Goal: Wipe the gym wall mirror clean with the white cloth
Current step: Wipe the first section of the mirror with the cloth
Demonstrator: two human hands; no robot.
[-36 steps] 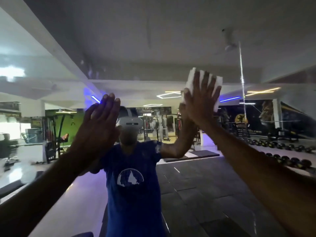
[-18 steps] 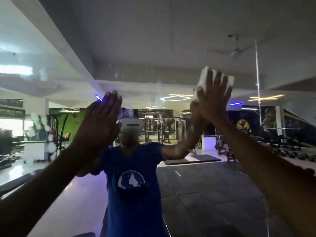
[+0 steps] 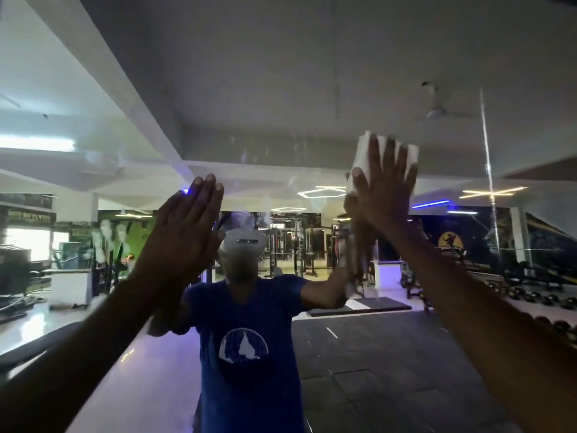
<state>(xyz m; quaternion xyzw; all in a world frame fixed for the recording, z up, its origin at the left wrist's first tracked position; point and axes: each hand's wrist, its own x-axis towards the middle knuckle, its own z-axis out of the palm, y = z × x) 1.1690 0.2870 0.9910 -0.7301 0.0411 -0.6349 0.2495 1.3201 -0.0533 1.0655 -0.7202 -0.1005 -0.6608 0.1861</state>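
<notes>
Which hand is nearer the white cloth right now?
Right. The right hand presses the white cloth flat against the mirror, fingers spread over it. The left hand is flat on the glass, off to the cloth's left and lower, not touching it.

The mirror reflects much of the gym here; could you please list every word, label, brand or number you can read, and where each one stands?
None can be read.
Blue T-shirt: a white round emblem, no legible words.
Dark wall mural at right: a yellow round logo, no letters I can read.
Signs on the left wall: lettering too blurred to read.
White cloth under the right hand: no print visible.
</notes>
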